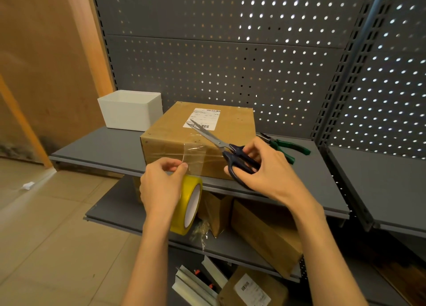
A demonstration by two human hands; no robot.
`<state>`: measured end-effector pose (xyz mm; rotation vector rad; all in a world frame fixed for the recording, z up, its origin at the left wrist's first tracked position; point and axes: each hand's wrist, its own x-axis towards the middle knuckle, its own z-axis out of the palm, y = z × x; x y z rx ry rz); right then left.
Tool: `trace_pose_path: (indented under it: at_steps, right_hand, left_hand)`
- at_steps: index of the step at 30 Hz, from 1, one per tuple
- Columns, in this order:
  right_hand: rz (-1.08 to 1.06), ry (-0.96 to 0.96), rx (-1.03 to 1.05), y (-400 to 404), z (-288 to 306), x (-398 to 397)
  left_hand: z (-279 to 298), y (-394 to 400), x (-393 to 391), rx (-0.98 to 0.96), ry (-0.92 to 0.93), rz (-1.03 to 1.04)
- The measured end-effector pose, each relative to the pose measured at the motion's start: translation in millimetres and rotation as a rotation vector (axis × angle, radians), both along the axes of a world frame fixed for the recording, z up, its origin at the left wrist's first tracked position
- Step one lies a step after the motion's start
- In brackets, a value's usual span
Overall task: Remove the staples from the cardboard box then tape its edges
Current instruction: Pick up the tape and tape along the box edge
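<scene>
The cardboard box is sitting on the shelf, the left hand is gripping the tape roll below its front face, and the right hand, grasping scissors, is pointing the blades up-left over the stretched tape strip.

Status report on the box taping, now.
Left hand holds tape roll, strip stretched over cardboard box. Right hand grips scissors, blades closed. Pliers lie beside box, clear.

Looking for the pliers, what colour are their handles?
Green, on the pliers lying right of the cardboard box; seen in the head view.
</scene>
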<state>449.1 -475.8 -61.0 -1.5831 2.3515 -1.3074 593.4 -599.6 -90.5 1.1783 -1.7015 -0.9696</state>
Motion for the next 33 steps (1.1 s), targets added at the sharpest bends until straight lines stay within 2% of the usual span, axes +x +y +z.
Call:
trace_pose_path:
  at_steps: [13, 18, 33]
  right_hand:
    - [-0.024, 0.022, 0.3, 35, 14, -5]
    - [-0.016, -0.029, 0.394, 33, 10, -9]
    - [0.052, -0.087, 0.354, -5, -5, -2]
  left_hand:
    - [0, -1, -1, -0.009, -0.001, -0.012]
    - [0, -1, -1, 0.002, 0.007, -0.02]
    - [-2, -5, -2, -0.011, -0.025, -0.021]
